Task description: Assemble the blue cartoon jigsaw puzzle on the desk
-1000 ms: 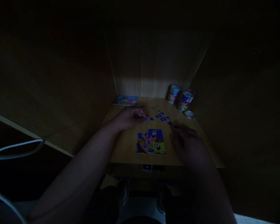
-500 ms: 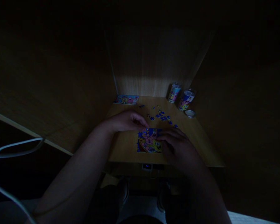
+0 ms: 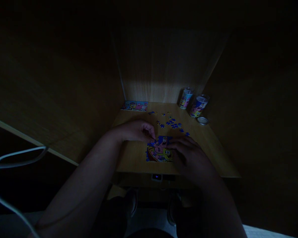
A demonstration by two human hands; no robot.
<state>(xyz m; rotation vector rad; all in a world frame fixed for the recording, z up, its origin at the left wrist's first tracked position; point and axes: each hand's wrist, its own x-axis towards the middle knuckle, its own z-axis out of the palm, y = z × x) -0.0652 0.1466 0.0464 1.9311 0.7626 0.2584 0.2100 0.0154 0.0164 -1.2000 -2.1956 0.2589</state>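
Two hands on puzzle (image 3: 161, 152) | left hand (image 3: 136, 130) pinched at 11 o'clock, grip unclear | right hand (image 3: 190, 154) spread flat, 3 o'clock | likely light, stiff card: pinch edges

No legible text anywhere. The partly built cartoon jigsaw puzzle (image 3: 161, 152), two cartoon-printed cylindrical tins (image 3: 198, 106) and flat cartoon picture card (image 3: 134, 106) show drawings only, and the light is too dim.
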